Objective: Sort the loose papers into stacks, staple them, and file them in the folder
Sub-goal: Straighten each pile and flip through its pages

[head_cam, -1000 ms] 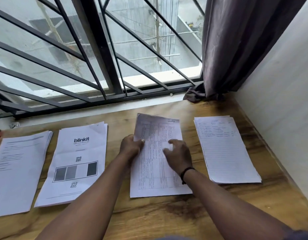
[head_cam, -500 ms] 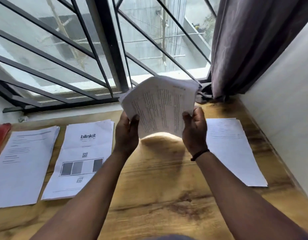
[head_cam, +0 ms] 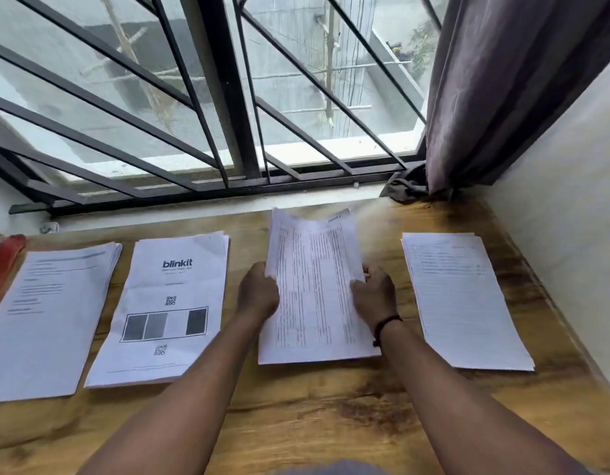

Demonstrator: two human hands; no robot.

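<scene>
The table-printed stack (head_cam: pixel 317 289) lies on the wooden desk (head_cam: pixel 314 416), third from the left in a row of four piles, with its far end curling up off the wood. It sits between the blinkit stack (head_cam: pixel 166 310) and the lined stack (head_cam: pixel 464 299), apart from both; a text stack (head_cam: pixel 46 317) lies furthest left, beside a red object (head_cam: pixel 3 265) at the frame edge, possibly the folder, though too little shows to tell.

Step in hand, as judged: squaring one sorted pile so that its edges align before stapling. Sorting appears largely done; no stapler is in view. The next move calls for the sheets to be flush and flat, then for a stapler to be found and applied to a corner.

The left hand (head_cam: pixel 259 293) grips the stack's left long edge, fingers curled round it. The right hand (head_cam: pixel 375 293) grips the right long edge likewise, thumb over the top sheet. Both forearms reach forward from the lower frame, converging on the stack; a dark band (head_cam: pixel 386 325) circles the right wrist.
</scene>
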